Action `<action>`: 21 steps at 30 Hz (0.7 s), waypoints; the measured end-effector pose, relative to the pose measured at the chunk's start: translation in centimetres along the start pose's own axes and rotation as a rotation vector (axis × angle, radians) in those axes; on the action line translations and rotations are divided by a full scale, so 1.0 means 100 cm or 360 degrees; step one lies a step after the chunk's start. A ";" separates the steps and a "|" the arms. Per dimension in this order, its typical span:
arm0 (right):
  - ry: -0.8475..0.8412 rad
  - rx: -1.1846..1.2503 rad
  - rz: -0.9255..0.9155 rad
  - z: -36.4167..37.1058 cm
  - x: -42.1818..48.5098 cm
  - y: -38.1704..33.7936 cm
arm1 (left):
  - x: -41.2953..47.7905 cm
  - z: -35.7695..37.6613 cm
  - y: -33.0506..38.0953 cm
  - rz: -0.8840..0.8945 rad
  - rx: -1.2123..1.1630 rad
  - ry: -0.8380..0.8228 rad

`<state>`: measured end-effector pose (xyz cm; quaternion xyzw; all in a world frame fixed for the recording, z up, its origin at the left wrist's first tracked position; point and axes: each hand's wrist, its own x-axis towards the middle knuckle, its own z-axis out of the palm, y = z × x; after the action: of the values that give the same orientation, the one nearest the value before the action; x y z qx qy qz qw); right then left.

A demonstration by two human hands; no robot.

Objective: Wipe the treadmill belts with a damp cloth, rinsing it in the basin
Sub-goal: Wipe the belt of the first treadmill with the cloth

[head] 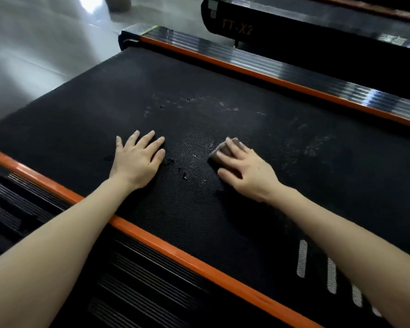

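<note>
A black textured treadmill belt (199, 79) fills the middle of the view, with pale smudges and wet specks across it. My left hand (137, 159) lies flat on the belt, fingers spread and straight. My right hand (244, 169) presses a small grey-brown cloth (223, 150) onto the belt; only the cloth's far end shows beyond my fingers. The two hands are about a hand's width apart. No basin is in view.
Orange side rails (163, 247) and black ribbed foot strips (294, 72) run along both sides of the belt. A second black treadmill marked TT-X2 (237, 28) stands beyond the far rail. Shiny grey floor (33, 43) lies at the upper left.
</note>
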<state>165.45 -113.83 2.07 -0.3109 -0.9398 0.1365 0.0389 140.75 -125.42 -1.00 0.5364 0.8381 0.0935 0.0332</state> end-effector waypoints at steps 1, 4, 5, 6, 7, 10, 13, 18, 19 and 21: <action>-0.0094 -0.0065 -0.0139 -0.002 -0.008 0.001 | 0.000 0.000 0.000 0.0002 0.0010 -0.0009; -0.0173 0.0258 -0.0218 -0.018 -0.007 0.008 | 0.001 0.001 0.001 -0.0011 0.0030 -0.0025; -0.0075 0.0418 -0.0150 -0.020 -0.002 0.010 | 0.003 0.000 0.002 -0.0019 0.0045 -0.0018; 0.0028 0.0458 -0.0091 -0.019 0.003 0.012 | 0.005 -0.002 0.002 -0.0023 0.0063 -0.0002; 0.0070 0.0375 -0.0045 -0.015 0.006 0.010 | 0.008 -0.004 0.002 -0.0008 0.0089 0.0025; 0.0070 0.0113 -0.0050 0.006 0.009 0.009 | 0.024 -0.016 0.001 0.0139 0.0162 0.0168; 0.0010 0.0079 0.0019 0.009 0.000 0.004 | 0.052 -0.021 -0.007 0.0304 0.0190 0.0145; -0.0055 0.0031 0.0051 0.017 -0.052 -0.027 | 0.095 -0.016 -0.016 0.0487 0.0237 -0.0095; -0.0056 0.0008 0.0029 0.019 -0.065 -0.036 | 0.101 -0.013 -0.014 0.0523 0.0240 -0.0122; -0.0019 -0.0046 0.0001 0.023 -0.081 -0.049 | 0.110 -0.007 -0.005 0.0600 0.0238 -0.0162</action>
<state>168.77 -122.97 1.29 -0.3110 -0.9418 0.1247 0.0285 135.56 -115.72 0.04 0.6887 0.7248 0.0084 0.0175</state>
